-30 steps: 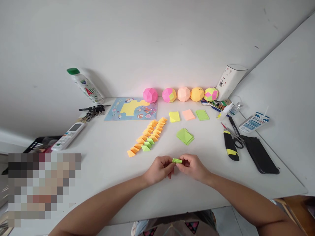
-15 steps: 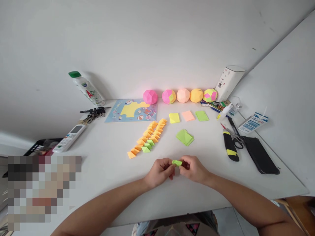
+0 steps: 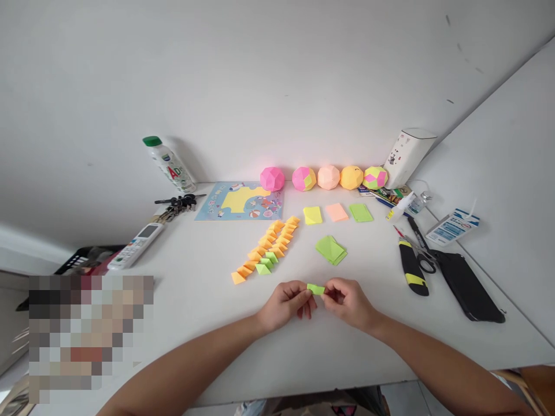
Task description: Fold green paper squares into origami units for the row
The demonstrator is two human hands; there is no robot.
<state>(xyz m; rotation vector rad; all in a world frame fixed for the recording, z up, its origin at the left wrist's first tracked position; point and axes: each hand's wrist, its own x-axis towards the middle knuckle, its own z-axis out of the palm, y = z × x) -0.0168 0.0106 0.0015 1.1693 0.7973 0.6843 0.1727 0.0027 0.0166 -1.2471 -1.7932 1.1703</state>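
Note:
A small folded piece of green paper (image 3: 316,289) is stretched between my two hands, just over the near part of the table. My left hand (image 3: 288,304) pinches its left end, and my right hand (image 3: 349,301) pinches the right end. Beyond them lies a loose stack of green paper squares (image 3: 331,250). To the left of that stack, folded orange paper units (image 3: 261,247) run in two slanting rows, with several folded green units (image 3: 265,264) at the near end of one row.
Yellow (image 3: 313,215), peach (image 3: 337,212) and green paper pads (image 3: 361,212) lie further back. Several paper balls (image 3: 328,177) line the wall. At right are a utility knife (image 3: 413,268), scissors (image 3: 425,262), a glue bottle (image 3: 399,207) and a black pouch (image 3: 470,283); at left, a remote control (image 3: 136,245) and a bottle (image 3: 171,166).
The whole scene has shifted slightly right and down as the camera moved. The green piece now shows a flatter strip between my fingers; both hands keep their pinch on it.

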